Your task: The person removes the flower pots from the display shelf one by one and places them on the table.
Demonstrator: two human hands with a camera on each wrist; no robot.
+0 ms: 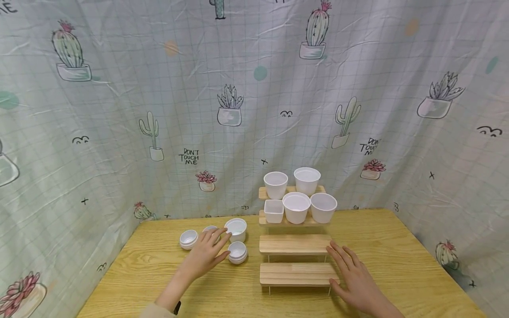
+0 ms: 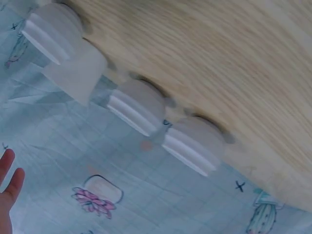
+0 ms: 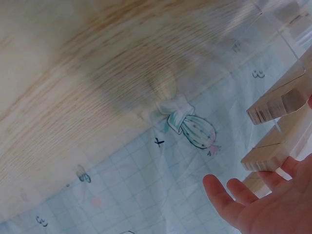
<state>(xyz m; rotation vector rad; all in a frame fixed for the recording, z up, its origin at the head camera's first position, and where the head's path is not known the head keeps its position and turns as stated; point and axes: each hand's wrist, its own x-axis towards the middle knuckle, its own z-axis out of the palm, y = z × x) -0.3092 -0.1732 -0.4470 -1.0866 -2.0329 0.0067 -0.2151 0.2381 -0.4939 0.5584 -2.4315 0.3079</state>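
Head view
Table: wooden table (image 1: 159,274), light grain, with cactus-print cloth (image 1: 119,110) hung behind it and along both sides.
Stepped rack: four-tier wooden rack (image 1: 295,244) near the middle of the table's back edge; the two lower tiers bare.
Pots on rack: two white pots (image 1: 307,180) on the top tier; three more (image 1: 296,207) on the second tier, the leftmost square.
Loose pots: four small white pots left of the rack: a taller one (image 1: 236,229) nearest the rack, a low ribbed one (image 1: 237,252) in front of it, one (image 1: 188,239) further left, one (image 1: 209,229) partly hidden behind the fingers.
Left hand: left hand (image 1: 205,254) flat and spread, fingers straight, lying among the loose pots; fingertips just beside the taller pot and the ribbed one. Holds nothing.
Right hand: right hand (image 1: 355,280) flat, fingers straight and slightly apart, at the right end of the lowest tier.

Left wrist view
Pots: three ribbed pots (image 2: 136,107) and the taller pot (image 2: 78,70) in a row along the table edge, blurred.
Fingers: two straight fingertips (image 2: 12,183) at the left border, touching nothing.

Right wrist view
Rack: ends of two tiers (image 3: 280,105) at the right border.
Palm: open, fingers (image 3: 224,195) extended, just below the lower tier end.
Table surface: blurred.
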